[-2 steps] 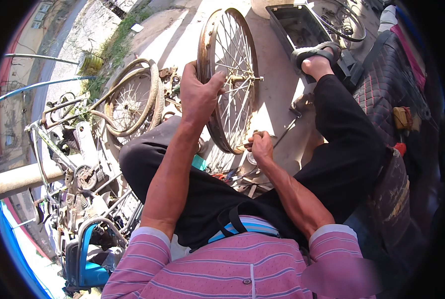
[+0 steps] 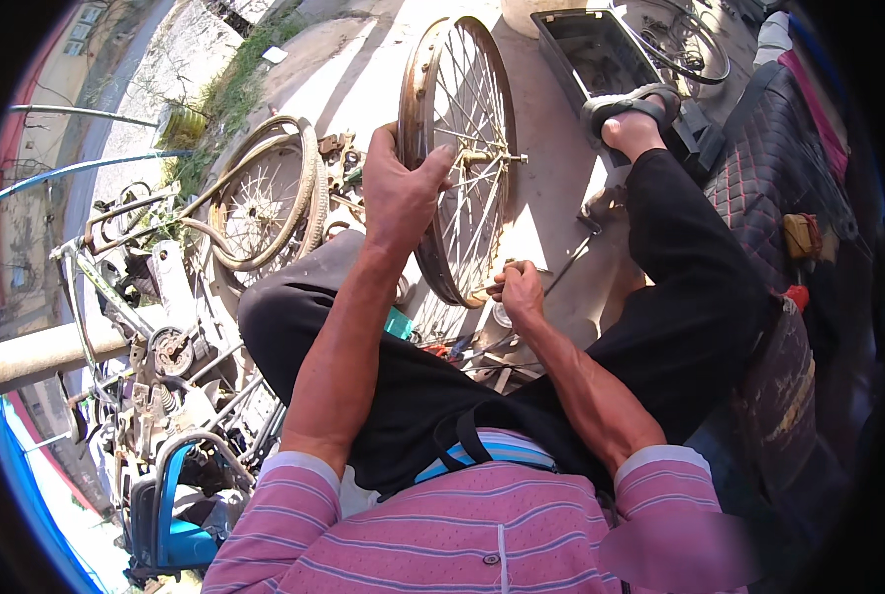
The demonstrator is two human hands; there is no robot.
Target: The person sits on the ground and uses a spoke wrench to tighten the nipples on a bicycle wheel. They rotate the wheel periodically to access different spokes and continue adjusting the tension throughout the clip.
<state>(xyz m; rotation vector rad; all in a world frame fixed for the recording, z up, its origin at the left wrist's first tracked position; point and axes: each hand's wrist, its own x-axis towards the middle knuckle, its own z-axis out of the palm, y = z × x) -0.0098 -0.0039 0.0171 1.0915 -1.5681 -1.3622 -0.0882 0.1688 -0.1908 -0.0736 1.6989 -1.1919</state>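
Note:
A rusty spoked bicycle wheel stands upright before me, tilted slightly, with no tyre on its rim. My left hand is closed round the near left side of that rim, the thumb reaching in toward the spokes. Below the hub, my right hand is beside the lowest part of the rim. Its fingers are pinched together, and what they hold is too small to make out. A thin dark rod lies on the ground just beyond this hand.
Left of my knee lie a spoked wheel with a tyre and a heap of metal bicycle parts. A dark plastic crate stands beyond my sandalled foot. At right is a black quilted cover.
The wheel and my left hand have shifted very slightly to the right. My right hand has stayed almost in place.

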